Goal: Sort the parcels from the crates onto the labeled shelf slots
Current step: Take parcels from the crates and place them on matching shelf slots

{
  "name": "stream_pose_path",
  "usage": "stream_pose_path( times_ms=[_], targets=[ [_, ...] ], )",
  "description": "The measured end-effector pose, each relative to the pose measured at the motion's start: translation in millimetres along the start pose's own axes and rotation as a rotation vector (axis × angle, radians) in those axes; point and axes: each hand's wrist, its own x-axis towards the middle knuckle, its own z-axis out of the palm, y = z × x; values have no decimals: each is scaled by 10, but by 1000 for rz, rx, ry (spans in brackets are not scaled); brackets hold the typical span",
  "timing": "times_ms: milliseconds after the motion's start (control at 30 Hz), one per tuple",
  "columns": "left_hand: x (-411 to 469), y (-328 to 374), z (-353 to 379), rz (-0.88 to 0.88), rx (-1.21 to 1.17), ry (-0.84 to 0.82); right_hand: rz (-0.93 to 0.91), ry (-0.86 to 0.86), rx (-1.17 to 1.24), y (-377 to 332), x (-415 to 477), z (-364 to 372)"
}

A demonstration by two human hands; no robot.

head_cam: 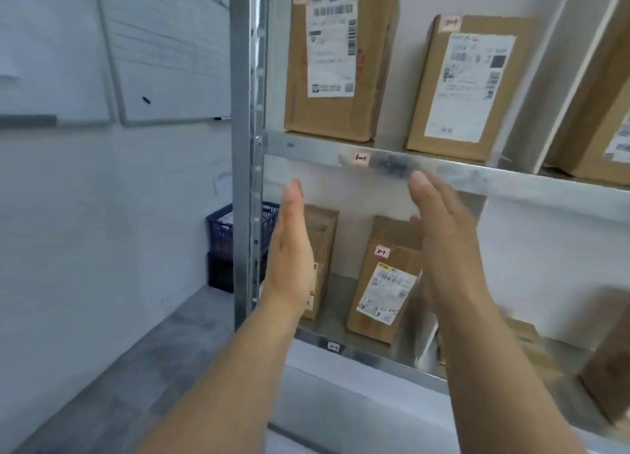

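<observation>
My left hand and right hand are bare, and both forearms are uncovered all the way to the near edge. Nails just show at the far fingertips, softened by blur.

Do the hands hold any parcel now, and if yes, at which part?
Nothing is held. The left hand and the right hand are both open, fingers straight, raised before the shelf.

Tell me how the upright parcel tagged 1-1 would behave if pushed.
Probably stiff: the parcel is a square-edged cardboard box. It stands on a narrow end, so a high push may tip it.
</observation>
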Motion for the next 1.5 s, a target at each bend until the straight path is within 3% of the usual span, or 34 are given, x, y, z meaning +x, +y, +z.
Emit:
stream_pose_path(
  times_ms=[367,767,1133,1333,1500],
  targets=[
    [-975,-376,-1922,-284,-18,604,413,-661,121,450,-1058,1640],
    [-2578,-327,-3883,-478,-2,1063,661,-1120,108,486,-3219,3495],
    [-3315,-725,-5046,-736,-56,1346,920,-1332,0,948,-4374,4380],
    [-3574,-1330,-5511,-752,-94,1495,1126,-1416,50,1664,-4815,5003],
    [-3893,-2212,-6080,-814,-146,1525,1246,-1441,11,2488,-5382,5544]
  ],
)
